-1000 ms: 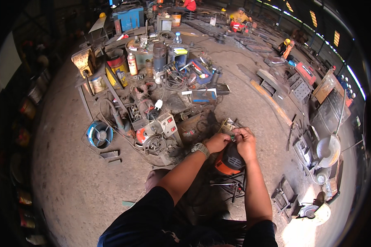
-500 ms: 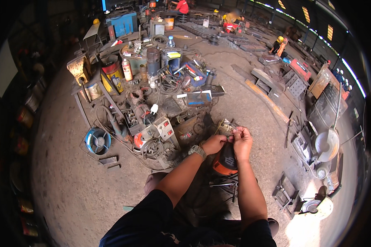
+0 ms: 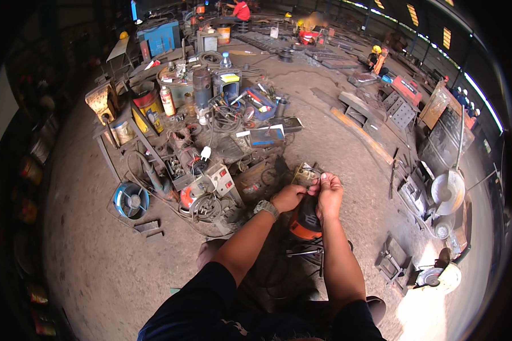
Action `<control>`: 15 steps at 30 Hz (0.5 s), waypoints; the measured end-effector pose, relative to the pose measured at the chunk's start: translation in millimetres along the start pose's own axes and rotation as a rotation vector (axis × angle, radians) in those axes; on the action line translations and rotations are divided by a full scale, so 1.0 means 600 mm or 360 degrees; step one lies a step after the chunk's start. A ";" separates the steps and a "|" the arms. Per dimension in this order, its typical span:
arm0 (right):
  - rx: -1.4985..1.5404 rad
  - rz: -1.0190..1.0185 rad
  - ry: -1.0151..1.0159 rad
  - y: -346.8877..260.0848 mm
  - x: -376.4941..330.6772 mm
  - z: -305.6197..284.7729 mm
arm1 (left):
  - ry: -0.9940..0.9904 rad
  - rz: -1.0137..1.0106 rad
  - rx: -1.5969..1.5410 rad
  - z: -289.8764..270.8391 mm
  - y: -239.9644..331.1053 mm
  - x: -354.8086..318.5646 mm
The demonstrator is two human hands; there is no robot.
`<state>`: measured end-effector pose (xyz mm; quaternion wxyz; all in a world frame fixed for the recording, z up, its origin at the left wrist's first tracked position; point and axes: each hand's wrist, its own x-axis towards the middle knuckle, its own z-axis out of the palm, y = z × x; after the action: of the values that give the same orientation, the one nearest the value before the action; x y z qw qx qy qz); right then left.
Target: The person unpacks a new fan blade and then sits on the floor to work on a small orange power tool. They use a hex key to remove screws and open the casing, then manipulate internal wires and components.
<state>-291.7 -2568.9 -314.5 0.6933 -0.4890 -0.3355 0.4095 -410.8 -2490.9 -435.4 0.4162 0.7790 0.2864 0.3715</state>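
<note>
Hands (image 3: 329, 196), narrowed, holding I cannot tell what, near rounded black-and-orange machine (image 3: 305, 228); dusty brown floor (image 3: 119, 261) at eight o'clock, dark roof (image 3: 429, 28) at two.

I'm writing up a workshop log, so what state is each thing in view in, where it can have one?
Right hand: fingers pinched together.
Left hand: fingers curled, grip unclear.
Black-and-orange tool: below the hands, on or off unclear.
Wristwatch: fastened on.
White plug: unplugged.
Clear bottle: upright, capped.
Red-and-white can: upright.
Blue toolbox: open, filled.
</note>
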 end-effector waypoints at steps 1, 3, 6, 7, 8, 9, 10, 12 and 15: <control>-0.0028 -0.0015 0.0026 0.009 0.010 -0.013 | -0.0026 -0.0030 0.0043 0.001 0.008 0.003; -0.0047 -0.0047 0.0068 0.013 0.014 -0.017 | -0.0005 -0.0025 0.0032 0.003 0.011 0.004; -0.0253 -0.0213 0.0070 0.016 0.009 0.000 | 0.0091 0.0042 -0.0069 0.000 -0.002 -0.003; -0.0483 -0.0349 0.0045 0.028 0.014 -0.011 | 0.0088 0.0047 -0.0070 0.002 0.000 -0.001; -0.0713 -0.0483 0.0019 0.037 0.019 -0.024 | 0.0085 0.0053 -0.0070 0.004 0.003 0.000; -0.0729 -0.0486 -0.0018 0.037 0.020 -0.029 | 0.0088 0.0052 -0.0079 0.003 0.006 0.000; -0.0745 -0.0490 -0.0054 0.036 0.021 -0.033 | 0.0092 0.0052 -0.0088 0.003 0.009 -0.001; -0.0779 -0.0544 -0.0085 0.037 0.021 -0.036 | 0.0068 0.0025 -0.0021 0.002 0.015 -0.002; -0.0692 -0.0543 -0.0056 0.040 0.015 -0.026 | 0.0016 -0.0021 0.0091 -0.003 0.017 -0.001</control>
<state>-280.0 -2562.4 -341.3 0.6251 -0.5556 -0.5049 0.2135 -411.0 -2495.4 -426.1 0.3949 0.7867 0.3042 0.3642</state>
